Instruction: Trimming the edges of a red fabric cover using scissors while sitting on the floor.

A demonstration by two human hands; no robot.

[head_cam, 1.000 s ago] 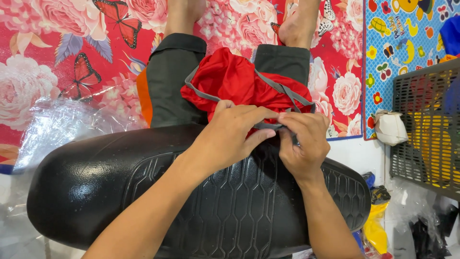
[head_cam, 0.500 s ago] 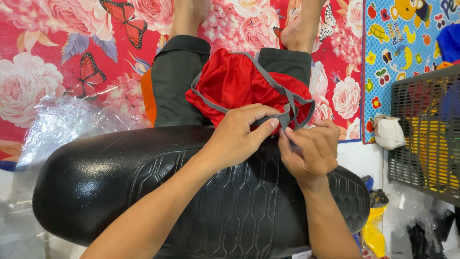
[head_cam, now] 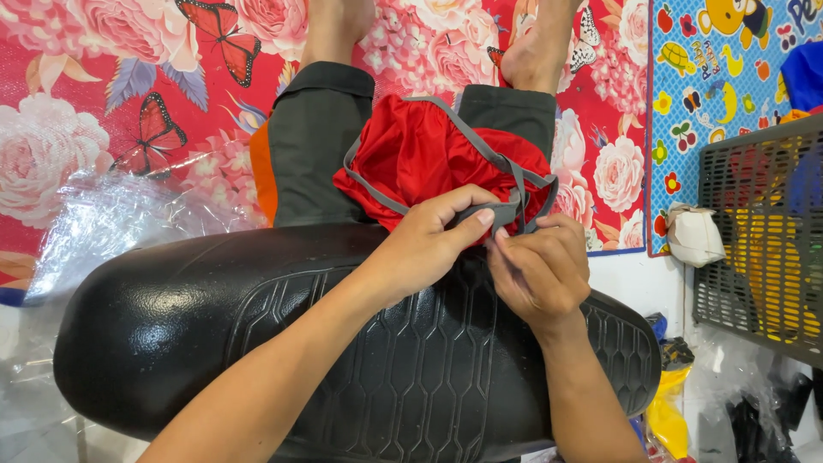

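Both my hands sit together at the far edge of the black seat cover [head_cam: 343, 343] lying across my lap. My left hand [head_cam: 424, 244] pinches the grey strap [head_cam: 493, 214] between thumb and fingers; my right hand [head_cam: 540, 270] is closed on the same strap just beside it — fingertips almost touching. The strap runs off the red fabric bag [head_cam: 429, 159] bunched on my dark trousers [head_cam: 313, 146], between my knees. Floral mat [head_cam: 103, 86] below, clear plastic wrap [head_cam: 111, 223] left, black mesh crate [head_cam: 763, 231] right.
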